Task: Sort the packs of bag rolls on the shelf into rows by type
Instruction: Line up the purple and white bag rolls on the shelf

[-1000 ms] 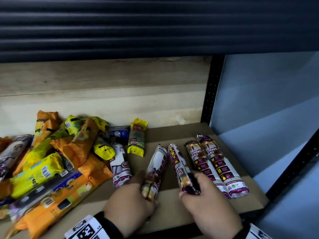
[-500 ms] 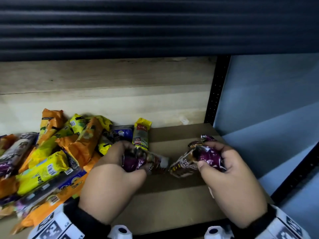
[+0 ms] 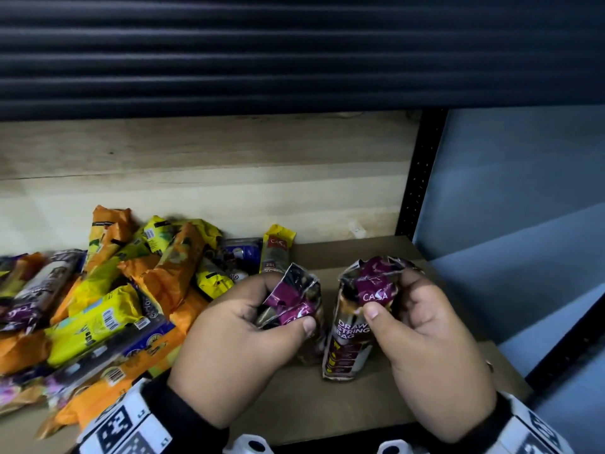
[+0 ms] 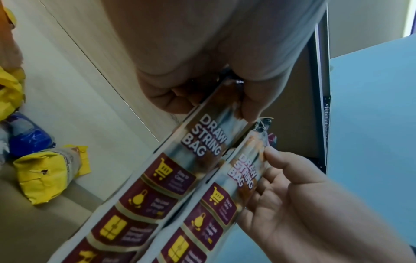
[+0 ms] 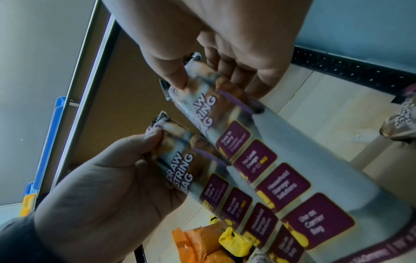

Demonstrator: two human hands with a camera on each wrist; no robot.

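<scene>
both maroon packs now stood upright | left hand pinches left pack | right hand pinches right pack

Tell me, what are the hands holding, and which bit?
Each holds one purple drawstring bag pack by its crimped top end: the left hand grips the left pack, the right hand pinches the right pack.

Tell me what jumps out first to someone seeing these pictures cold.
Two maroon packs marked DRAW STRING BAG stand upright side by side at the front right of the shelf, the left hand gripping the top of the left pack and the right hand pinching the top of the right pack. To their left sprawls a jumbled heap of orange and yellow packs, unsorted.
</scene>
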